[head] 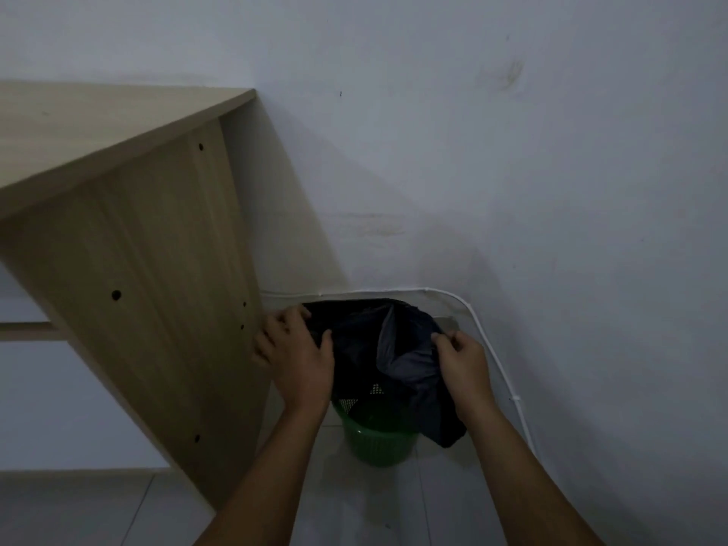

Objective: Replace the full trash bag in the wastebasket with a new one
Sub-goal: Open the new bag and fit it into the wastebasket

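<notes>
At the far left we see a light wooden desk (118, 214), its side panel standing just beside our left hand (293, 354), whose grip is curled round the left edge of a black trash bag (368, 336). The bag's mouth is spread over the top of a green mesh wastebasket (374, 437) on the tiled floor (374, 506), with one loose corner hanging down the basket's right side. Further right our right hand (463, 362) pinches the bag's right edge in a narrow grip, and a white cable (500, 364) runs along the foot of the pale wall (512, 171) behind it.
</notes>
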